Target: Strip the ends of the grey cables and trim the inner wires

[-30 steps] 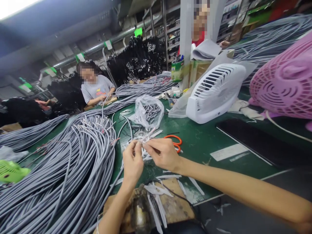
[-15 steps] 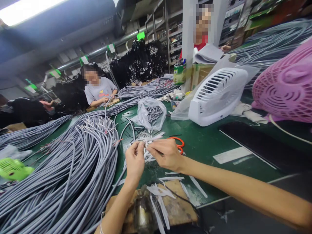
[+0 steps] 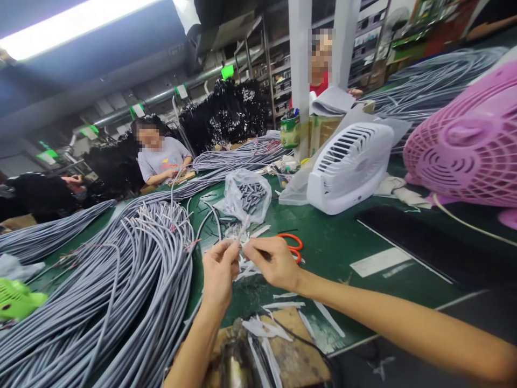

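My left hand [image 3: 221, 269] is closed in a pinch, thumb against the fingers, above the green table. Its fingertips meet those of my right hand [image 3: 277, 262], which is also pinched. Whatever small thing lies between the fingertips is too small and hidden to make out. A grey cable [image 3: 218, 218] runs down towards my left hand. White strips [image 3: 247, 269] lie under and behind both hands. Orange-handled scissors [image 3: 297, 240] rest just beyond my right hand. Further back sits a clear plastic bag [image 3: 262, 207] with many short grey pieces in it.
A large bundle of grey cables [image 3: 149, 280] covers the left. At right stand a white fan [image 3: 349, 167] and a pink fan [image 3: 456, 145], near a dark flat panel [image 3: 407, 242]. A worn wooden board [image 3: 301, 345] lies in front. Two co-workers are across the table.
The view has shifted slightly, so the background sits lower. My hands stay together, still pinched, with the right fingers drawn in closer to the left fingertips.
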`<state>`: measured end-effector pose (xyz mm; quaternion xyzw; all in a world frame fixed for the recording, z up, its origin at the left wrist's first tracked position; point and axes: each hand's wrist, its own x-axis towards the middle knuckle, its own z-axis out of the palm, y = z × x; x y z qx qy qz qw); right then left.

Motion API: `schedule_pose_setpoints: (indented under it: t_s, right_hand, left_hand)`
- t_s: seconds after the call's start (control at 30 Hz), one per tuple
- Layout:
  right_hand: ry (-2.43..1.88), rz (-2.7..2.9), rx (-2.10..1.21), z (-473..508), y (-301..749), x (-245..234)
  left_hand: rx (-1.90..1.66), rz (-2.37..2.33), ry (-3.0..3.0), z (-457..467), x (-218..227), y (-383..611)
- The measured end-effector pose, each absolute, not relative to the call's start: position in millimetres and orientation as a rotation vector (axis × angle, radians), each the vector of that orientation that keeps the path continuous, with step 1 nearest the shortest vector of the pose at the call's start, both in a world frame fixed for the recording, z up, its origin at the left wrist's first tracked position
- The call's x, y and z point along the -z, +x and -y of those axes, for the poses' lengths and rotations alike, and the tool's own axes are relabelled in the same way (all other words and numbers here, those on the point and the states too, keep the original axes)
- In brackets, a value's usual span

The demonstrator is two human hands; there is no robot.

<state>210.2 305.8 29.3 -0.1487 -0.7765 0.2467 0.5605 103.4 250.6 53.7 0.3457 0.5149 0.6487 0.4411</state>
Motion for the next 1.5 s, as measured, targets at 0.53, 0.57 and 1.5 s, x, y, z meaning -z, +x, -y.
schedule_pose_setpoints:
  t_s: [0.53,0.57,1.5]
  right_hand:
    - [-0.697,1.651,-1.006,-305.4,202.7,-24.2]
    - [-0.708,1.633,-1.12,-306.5,202.2,-25.5]
    - [-0.585,1.45,-1.339,-311.2,198.9,-24.4]
  left_hand:
    - [-1.822,-1.305,0.708,-259.5,-54.0,95.2]
    - [-1.807,-1.297,0.702,-258.2,-51.9,99.6]
    - [-1.699,-1.08,0.798,-253.0,-45.9,98.4]
